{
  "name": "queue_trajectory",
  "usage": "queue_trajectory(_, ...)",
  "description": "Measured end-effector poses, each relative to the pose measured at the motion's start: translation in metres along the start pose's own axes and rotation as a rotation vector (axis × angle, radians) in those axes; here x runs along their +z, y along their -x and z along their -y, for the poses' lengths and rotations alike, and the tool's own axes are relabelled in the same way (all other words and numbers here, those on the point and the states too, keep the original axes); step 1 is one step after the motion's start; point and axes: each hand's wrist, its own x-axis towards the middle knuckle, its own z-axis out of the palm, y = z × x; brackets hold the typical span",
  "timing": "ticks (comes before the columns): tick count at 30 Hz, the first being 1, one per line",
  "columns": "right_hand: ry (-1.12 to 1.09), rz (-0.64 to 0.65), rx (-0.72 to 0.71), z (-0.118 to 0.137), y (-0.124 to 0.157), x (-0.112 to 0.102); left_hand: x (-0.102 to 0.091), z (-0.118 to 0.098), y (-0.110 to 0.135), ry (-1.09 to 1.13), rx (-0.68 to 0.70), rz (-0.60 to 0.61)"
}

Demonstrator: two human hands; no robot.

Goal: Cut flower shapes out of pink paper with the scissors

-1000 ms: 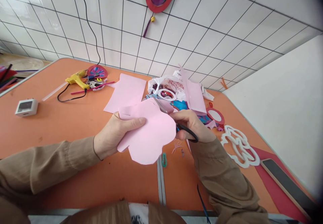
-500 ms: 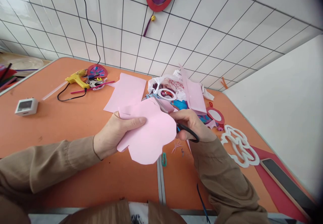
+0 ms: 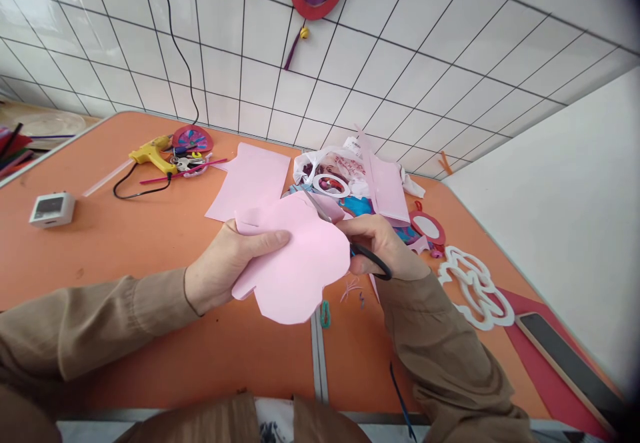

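A scalloped pink paper cutout (image 3: 300, 266) is held above an orange table (image 3: 150, 243), its left side pinched between thumb and fingers of the left hand (image 3: 235, 260). Black-handled scissors (image 3: 371, 254) are gripped by the right hand (image 3: 383, 243), the blades set at the cutout's far right edge. Beyond the cutout, red printing too small to be read is carried by a white plastic bag (image 3: 345, 163), partly blocked by a white oval ring (image 3: 317, 183) and a pink sheet (image 3: 390, 196). A yellow glue gun (image 3: 154, 155) is seen far left of the cutout, white curled cutouts (image 3: 457, 260) to its right.
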Motion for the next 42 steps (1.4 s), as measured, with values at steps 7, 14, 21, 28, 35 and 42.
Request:
queue_trajectory(7,-0.027,0.006,-0.008,0.001,-0.001,0.002,0.001,0.001,0.000,0.008,-0.013,-0.026)
queue_trajectory(14,-0.062,0.008,0.012,0.003,0.000,0.002,0.003,0.000,0.001,0.020,-0.016,-0.023)
queue_trajectory(21,-0.052,0.003,0.008,-0.005,0.004,-0.001,0.003,-0.002,0.001,0.026,-0.021,-0.036)
queue_trajectory(28,-0.081,0.002,0.003,-0.004,0.002,0.002,0.002,0.000,0.001,0.028,-0.023,-0.016)
queue_trajectory(35,-0.057,-0.001,-0.003,-0.002,-0.001,0.002,0.000,0.002,0.000,0.037,-0.014,0.002)
queue_trajectory(42,-0.074,0.010,-0.004,-0.004,-0.001,0.001,0.001,0.001,0.001,0.016,-0.002,0.022)
